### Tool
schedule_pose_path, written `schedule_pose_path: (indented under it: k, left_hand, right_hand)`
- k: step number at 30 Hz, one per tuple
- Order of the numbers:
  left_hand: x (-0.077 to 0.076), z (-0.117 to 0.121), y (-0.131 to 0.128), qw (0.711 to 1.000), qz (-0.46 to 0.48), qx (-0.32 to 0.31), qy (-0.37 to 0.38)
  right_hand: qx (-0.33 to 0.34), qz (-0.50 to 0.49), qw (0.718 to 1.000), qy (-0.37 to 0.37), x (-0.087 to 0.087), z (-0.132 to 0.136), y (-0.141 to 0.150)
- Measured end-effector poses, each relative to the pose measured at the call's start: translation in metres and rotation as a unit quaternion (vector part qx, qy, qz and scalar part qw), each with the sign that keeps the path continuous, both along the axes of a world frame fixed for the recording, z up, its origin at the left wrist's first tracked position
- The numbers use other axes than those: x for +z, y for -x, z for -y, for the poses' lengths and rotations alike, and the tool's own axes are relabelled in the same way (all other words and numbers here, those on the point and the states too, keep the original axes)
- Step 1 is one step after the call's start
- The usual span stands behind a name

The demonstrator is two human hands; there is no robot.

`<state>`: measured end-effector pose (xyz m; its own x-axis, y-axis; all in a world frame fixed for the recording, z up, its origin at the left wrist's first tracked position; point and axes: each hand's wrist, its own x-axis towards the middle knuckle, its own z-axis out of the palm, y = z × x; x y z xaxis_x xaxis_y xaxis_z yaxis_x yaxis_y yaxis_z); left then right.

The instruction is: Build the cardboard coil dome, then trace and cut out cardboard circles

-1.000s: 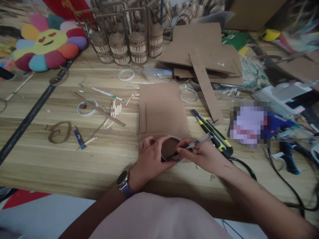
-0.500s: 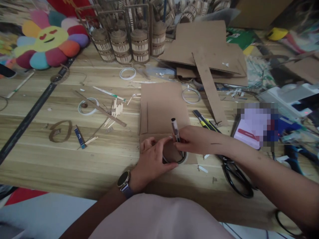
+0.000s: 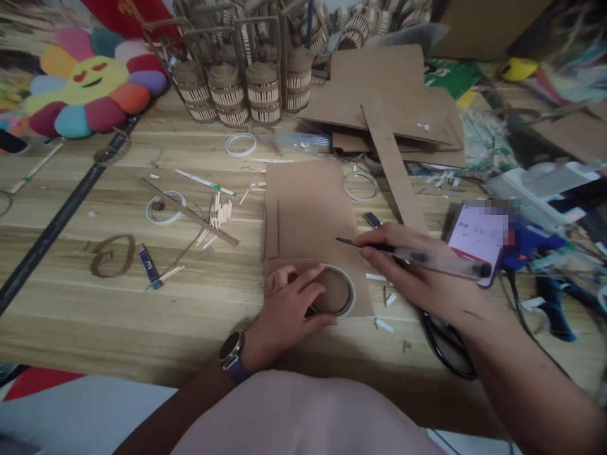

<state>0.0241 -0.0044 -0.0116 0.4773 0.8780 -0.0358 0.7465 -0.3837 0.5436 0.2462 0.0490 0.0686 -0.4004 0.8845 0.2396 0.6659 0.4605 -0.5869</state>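
Left hand [image 3: 289, 306]: fingers spread, steadying pale-rimmed ring [image 3: 352, 292]; ring flat on near part of brown cardboard sheet [image 3: 310, 218].
Right hand [image 3: 408, 262]: thumb and forefinger pinching clear-barrelled pen [image 3: 420, 255] near its tip; tip over sheet, beyond ring; contact not determinable.
Phone [image 3: 474, 237], right of right hand: digits "00 15" legible, remainder pixelated.
Small blue box [image 3: 150, 267], left: pale lettering, unreadable.
Red item [image 3: 135, 16], upper left: gold marking, cut off, unreadable.
Wristwatch [image 3: 231, 347], left wrist: dial dark.
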Motion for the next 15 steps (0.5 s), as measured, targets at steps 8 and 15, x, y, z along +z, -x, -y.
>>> schedule_pose_path:
  k: [8, 15]
  left_hand:
    - [0.005, -0.002, 0.019, 0.994, 0.064, -0.079, -0.051]
    - [0.031, -0.015, 0.043, 0.937, 0.335, 0.088, 0.046]
  right_hand:
    - [-0.147, -0.050, 0.987, -0.032, -0.043, 0.033, -0.020]
    - [-0.123, 0.010, 0.992, -0.036, -0.057, 0.028, -0.025]
